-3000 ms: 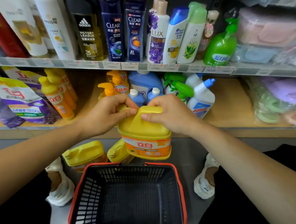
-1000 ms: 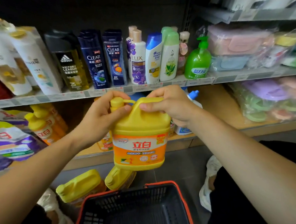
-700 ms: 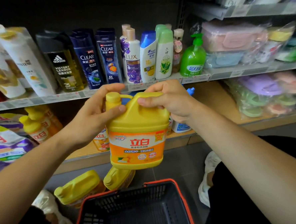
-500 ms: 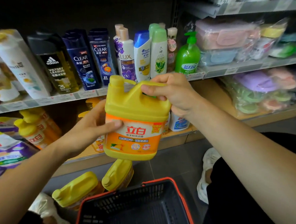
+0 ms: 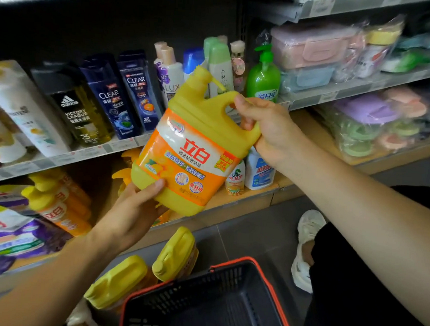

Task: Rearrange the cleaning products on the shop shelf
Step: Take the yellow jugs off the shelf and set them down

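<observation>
While right hand (image 5: 270,132) fingers (image 5: 240,104) hook handle (image 5: 222,94), left hand (image 5: 135,208) grips base of tilted yellow-orange jug (image 5: 192,146).

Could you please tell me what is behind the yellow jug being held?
Showing past the yellow jug: a Lux bottle above, two small white bottles lower right, orange pump bottles lower left. Whatever stands directly behind it is covered.

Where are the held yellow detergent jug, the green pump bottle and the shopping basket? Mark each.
yellow detergent jug (image 5: 184,158): head view, on its front label.
green pump bottle (image 5: 263,81): head view, on its green body.
shopping basket (image 5: 187,302): head view, on its black mesh wall.
</observation>
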Available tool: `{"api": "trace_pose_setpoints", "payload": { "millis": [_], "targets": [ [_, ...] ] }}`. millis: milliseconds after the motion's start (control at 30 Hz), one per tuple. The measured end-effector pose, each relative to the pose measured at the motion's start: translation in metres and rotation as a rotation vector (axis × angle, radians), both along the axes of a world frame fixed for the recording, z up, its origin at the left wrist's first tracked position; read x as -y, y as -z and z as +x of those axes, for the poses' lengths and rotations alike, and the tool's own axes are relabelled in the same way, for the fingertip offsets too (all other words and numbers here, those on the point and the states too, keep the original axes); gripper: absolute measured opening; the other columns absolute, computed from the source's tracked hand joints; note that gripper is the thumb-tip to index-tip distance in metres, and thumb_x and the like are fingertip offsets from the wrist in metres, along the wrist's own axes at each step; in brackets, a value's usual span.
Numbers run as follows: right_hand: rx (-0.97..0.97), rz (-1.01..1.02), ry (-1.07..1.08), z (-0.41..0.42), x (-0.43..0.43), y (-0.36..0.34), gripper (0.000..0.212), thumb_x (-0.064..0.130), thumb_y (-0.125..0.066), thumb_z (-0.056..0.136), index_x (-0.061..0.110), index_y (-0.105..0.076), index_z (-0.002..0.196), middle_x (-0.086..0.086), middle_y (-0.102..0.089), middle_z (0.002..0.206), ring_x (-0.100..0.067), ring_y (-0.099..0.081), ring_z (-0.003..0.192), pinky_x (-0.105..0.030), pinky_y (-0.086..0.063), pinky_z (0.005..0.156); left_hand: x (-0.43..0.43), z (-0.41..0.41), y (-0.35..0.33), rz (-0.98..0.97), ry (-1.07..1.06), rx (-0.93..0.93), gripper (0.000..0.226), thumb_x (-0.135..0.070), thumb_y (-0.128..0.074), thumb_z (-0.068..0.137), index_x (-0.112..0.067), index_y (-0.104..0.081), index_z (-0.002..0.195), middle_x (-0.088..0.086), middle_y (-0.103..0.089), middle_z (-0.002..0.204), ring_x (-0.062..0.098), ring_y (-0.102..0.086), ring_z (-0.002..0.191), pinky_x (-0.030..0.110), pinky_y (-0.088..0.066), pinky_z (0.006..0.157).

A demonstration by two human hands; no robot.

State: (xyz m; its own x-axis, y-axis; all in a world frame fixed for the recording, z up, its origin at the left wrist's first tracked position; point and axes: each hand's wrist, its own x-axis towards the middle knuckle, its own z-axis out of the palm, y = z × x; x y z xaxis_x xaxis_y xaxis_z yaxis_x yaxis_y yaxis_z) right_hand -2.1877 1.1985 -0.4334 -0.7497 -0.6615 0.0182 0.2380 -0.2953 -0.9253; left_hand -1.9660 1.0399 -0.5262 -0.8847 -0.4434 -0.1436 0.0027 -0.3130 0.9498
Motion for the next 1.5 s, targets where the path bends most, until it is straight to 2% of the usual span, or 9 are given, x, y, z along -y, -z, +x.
{"api": "trace_pose_setpoints", "payload": {
  "millis": [233, 333, 400, 500, 633, 700, 967, 1133, 1500],
  "targets": [
    [0.082, 0.188, -0.038, 0.004, -0.001, 0.023, 0.026, 0.025, -0.057, 0.101, 0.011, -0.066, 0.121, -0.012, -0.070, 0.116, -0.025, -0.068, 0.104, -0.047, -0.055, 0.092, 0.010, -0.003, -0.030, -0.155, -0.269, -0.138, 0.068, -0.014, -0.073, 0.081, -0.008, -0.048, 0.144, 0.016, -0.064, 0.135, 0.037, -0.063, 0.123, 0.052, -0.057, 0.093],
    [0.049, 0.447, -0.095, 0.017, -0.003, 0.038, 0.019, 0.026, -0.057, 0.101, 0.018, -0.067, 0.115, -0.006, -0.073, 0.110, -0.023, -0.070, 0.098, -0.051, -0.055, 0.093, 0.014, 0.001, -0.045, -0.274, -0.414, -0.107, 0.080, -0.026, -0.086, 0.058, -0.012, -0.058, 0.132, 0.010, -0.073, 0.119, 0.030, -0.072, 0.108, 0.046, -0.062, 0.082],
    [-0.053, 0.547, 0.019, 0.021, -0.002, 0.045, 0.017, 0.020, -0.065, 0.096, 0.020, -0.067, 0.113, -0.005, -0.069, 0.107, -0.022, -0.066, 0.099, -0.050, -0.053, 0.097, 0.017, 0.005, -0.053, -0.490, -0.422, -0.046, 0.076, -0.036, -0.090, 0.049, -0.026, -0.064, 0.119, 0.001, -0.074, 0.113, 0.020, -0.072, 0.103, 0.037, -0.061, 0.080],
    [-0.278, 0.566, 0.170, 0.019, -0.001, 0.050, 0.057, 0.020, -0.075, 0.088, 0.016, -0.052, 0.140, -0.002, -0.058, 0.130, -0.020, -0.058, 0.116, -0.035, -0.051, 0.096, 0.015, 0.009, -0.056, -0.894, -0.337, 0.074, 0.076, -0.051, -0.091, 0.043, -0.037, -0.066, 0.113, -0.016, -0.071, 0.106, -0.005, -0.065, 0.100, 0.013, -0.052, 0.083],
    [-0.721, 0.554, -0.323, 0.029, 0.002, 0.057, 0.069, 0.029, -0.085, 0.078, 0.020, -0.054, 0.139, 0.006, -0.058, 0.133, -0.015, -0.056, 0.125, -0.021, -0.050, 0.093, 0.003, 0.008, -0.051, -1.054, -0.205, 0.266, 0.087, -0.061, -0.089, 0.037, -0.035, -0.069, 0.117, -0.011, -0.068, 0.112, 0.008, -0.065, 0.106, 0.040, -0.054, 0.096],
    [-0.869, 0.626, -0.574, 0.039, 0.004, 0.067, 0.081, 0.033, -0.088, 0.072, 0.021, -0.049, 0.143, 0.008, -0.057, 0.139, -0.011, -0.054, 0.128, -0.030, -0.047, 0.104, -0.003, 0.009, -0.051, -1.096, -0.120, 0.287, 0.085, -0.063, -0.088, 0.036, -0.041, -0.068, 0.116, -0.008, -0.068, 0.110, 0.013, -0.065, 0.105, 0.045, -0.054, 0.093],
    [-0.752, 0.447, -0.580, 0.062, 0.003, 0.086, 0.082, 0.032, -0.096, 0.058, 0.029, -0.055, 0.129, 0.018, -0.066, 0.123, 0.002, -0.061, 0.114, -0.020, -0.050, 0.097, -0.009, 0.017, -0.064, -1.147, 0.063, 0.197, 0.082, -0.051, -0.099, 0.046, -0.036, -0.068, 0.121, -0.002, -0.065, 0.108, 0.013, -0.064, 0.102, 0.043, -0.053, 0.089],
    [-0.795, 0.430, -0.467, 0.073, 0.003, 0.085, 0.075, 0.029, -0.098, 0.054, 0.021, -0.063, 0.120, 0.013, -0.070, 0.114, 0.004, -0.064, 0.107, -0.019, -0.052, 0.092, -0.005, 0.019, -0.071, -0.962, 0.010, 0.005, 0.042, -0.025, -0.077, 0.084, -0.021, -0.069, 0.125, 0.009, -0.073, 0.111, 0.013, -0.069, 0.105, 0.033, -0.055, 0.096],
    [-0.726, 0.468, -0.365, 0.082, 0.008, 0.080, 0.068, 0.020, -0.098, 0.055, 0.007, -0.067, 0.114, -0.006, -0.075, 0.106, -0.020, -0.071, 0.101, -0.047, -0.055, 0.090, -0.008, 0.024, -0.058, -1.451, 0.189, 0.009, 0.042, -0.033, -0.061, 0.100, -0.017, -0.061, 0.139, 0.001, -0.053, 0.149, 0.018, -0.051, 0.137, 0.049, -0.045, 0.108]
  ]
}}
